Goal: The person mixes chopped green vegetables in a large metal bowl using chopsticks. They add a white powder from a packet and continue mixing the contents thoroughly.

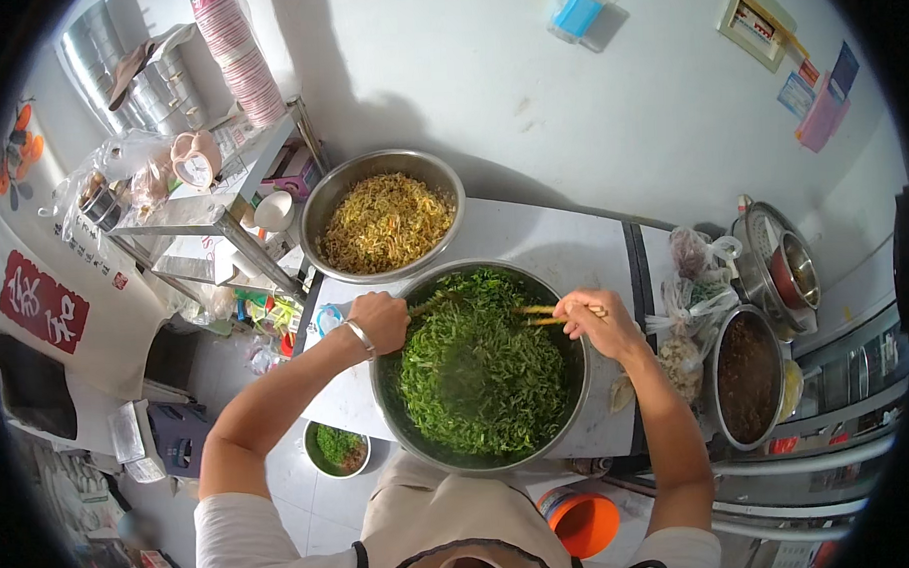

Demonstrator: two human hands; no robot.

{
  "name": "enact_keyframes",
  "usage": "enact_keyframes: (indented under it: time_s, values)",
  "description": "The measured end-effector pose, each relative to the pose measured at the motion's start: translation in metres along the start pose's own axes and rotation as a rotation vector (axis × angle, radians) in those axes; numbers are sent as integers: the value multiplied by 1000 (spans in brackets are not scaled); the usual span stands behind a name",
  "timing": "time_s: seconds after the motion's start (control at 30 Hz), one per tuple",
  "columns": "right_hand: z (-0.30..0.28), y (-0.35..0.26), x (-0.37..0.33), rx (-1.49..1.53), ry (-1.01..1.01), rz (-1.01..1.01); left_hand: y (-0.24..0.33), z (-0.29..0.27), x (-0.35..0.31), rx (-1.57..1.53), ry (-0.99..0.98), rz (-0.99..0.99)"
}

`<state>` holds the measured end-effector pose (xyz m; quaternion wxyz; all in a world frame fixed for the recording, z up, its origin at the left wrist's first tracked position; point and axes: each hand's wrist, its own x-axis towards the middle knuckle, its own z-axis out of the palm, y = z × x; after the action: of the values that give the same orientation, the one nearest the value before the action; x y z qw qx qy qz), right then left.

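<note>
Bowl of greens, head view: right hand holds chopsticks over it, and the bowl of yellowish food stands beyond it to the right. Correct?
One slip: the head view shows the bowl of yellowish food beyond it to the left, not the right. The rest holds: the right hand holds chopsticks over the bowl of greens.

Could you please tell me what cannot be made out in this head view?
In the head view:
Left hand: its own back hides the fingertips, so its hold is unclear.
Large steel bowl: chopped greens cover its bottom.
Chopsticks in the right hand: tips lost among the greens.
Pink cup stack: top cut off by the upper edge.
</note>
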<state>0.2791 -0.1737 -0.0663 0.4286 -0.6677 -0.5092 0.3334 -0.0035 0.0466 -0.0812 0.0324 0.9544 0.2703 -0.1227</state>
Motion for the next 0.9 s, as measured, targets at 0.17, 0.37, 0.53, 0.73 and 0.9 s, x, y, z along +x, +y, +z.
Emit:
enact_keyframes:
  time_s: [0.17, 0.37, 0.53, 0.73, 0.9]
  values:
    - [35, 101, 43, 300, 161, 100, 20, 48, 64, -73, -18, 33]
    - [25, 57, 20, 340, -48, 96, 2, 19, 26, -211, 6, 247]
    - [1, 5, 6, 44, -91, 10, -6, -8, 16, -96, -9, 204]
    - [39, 71, 34, -22, 114, 27, 23, 41, 81, 83, -61, 282]
    - [27, 14, 0, 51, -33, 33, 17, -6, 29, 30, -123, 337]
